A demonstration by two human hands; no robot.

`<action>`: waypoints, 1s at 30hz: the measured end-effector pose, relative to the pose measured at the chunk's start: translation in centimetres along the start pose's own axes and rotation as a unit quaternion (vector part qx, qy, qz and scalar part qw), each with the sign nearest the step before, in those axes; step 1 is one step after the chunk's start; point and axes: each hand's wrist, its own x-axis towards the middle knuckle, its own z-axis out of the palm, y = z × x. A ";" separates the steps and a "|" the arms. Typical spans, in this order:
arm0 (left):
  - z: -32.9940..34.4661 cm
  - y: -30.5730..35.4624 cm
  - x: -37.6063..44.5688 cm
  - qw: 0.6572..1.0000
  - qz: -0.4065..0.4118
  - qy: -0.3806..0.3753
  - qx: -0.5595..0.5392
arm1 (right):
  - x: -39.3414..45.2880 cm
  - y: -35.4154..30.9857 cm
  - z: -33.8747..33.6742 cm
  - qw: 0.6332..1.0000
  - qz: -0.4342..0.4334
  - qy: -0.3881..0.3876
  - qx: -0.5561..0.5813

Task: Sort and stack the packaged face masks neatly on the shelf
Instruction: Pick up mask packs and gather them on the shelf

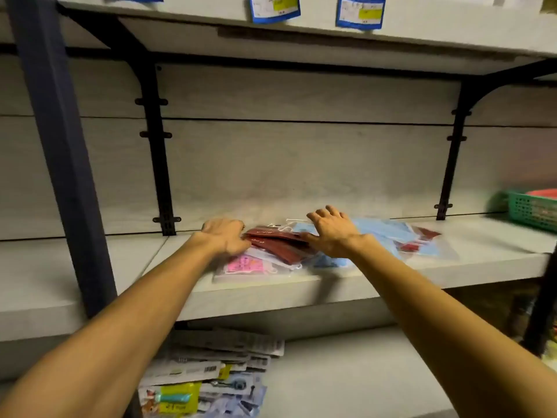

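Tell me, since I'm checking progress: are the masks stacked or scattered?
Scattered. The red masks, pink mask and blue masks overlap loosely at angles across the shelf.

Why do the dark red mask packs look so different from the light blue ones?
The dark red mask packs lie heaped between the hands; the light blue mask packs spread out flatter to the right. The left hand touches the red packs' left edge, the right hand rests across both. Both sit on the same shelf.

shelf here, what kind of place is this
Probably a small shop or its stockroom: price labels hang on the upper shelf edge, packaged face masks lie on the shelf, and more packaged goods sit below.
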 end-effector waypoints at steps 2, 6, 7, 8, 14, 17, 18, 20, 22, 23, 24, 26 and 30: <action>0.6 0.0 1.2 1.000 -0.015 -0.005 -0.023 | 1.7 0.0 0.7 1.000 -0.026 0.005 0.001; 1.7 -0.4 3.5 0.993 -0.054 -0.043 -0.091 | 4.8 -0.5 2.6 0.995 -0.098 -0.004 0.025; 1.9 -0.6 4.0 0.992 -0.057 -0.047 -0.101 | 5.3 -0.5 2.9 0.993 -0.117 -0.004 0.029; 2.0 -0.6 4.3 0.992 -0.058 -0.046 -0.102 | 5.6 -0.6 3.0 0.991 -0.130 -0.009 0.037; 2.8 -0.6 5.9 0.979 -0.073 0.020 -0.190 | 7.3 -0.9 4.5 0.979 -0.199 -0.011 0.034; 2.5 -0.1 6.8 0.949 -0.103 0.051 -0.295 | 7.5 -0.5 4.9 0.975 -0.204 -0.006 0.086; 2.3 0.2 7.1 0.939 -0.109 0.046 -0.322 | 7.6 -0.3 5.1 0.974 -0.202 -0.004 0.104; 1.7 0.7 7.6 0.916 -0.126 0.032 -0.380 | 7.5 0.2 5.6 0.971 -0.197 0.003 0.136; 1.4 1.2 8.1 0.893 -0.144 0.039 -0.424 | 7.6 0.4 6.0 0.967 -0.198 0.015 0.163; 1.5 1.5 8.4 0.883 -0.153 0.047 -0.441 | 7.6 0.5 6.2 0.964 -0.197 0.023 0.176; 1.5 1.7 8.6 0.871 -0.166 0.051 -0.460 | 7.6 0.7 6.3 0.963 -0.194 0.029 0.187; 1.8 2.1 8.7 0.853 -0.193 0.040 -0.482 | 7.5 1.0 6.6 0.959 -0.189 0.038 0.205; 2.5 2.0 8.7 0.870 -0.241 0.006 -0.429 | 7.5 1.2 7.0 0.957 -0.187 0.028 0.219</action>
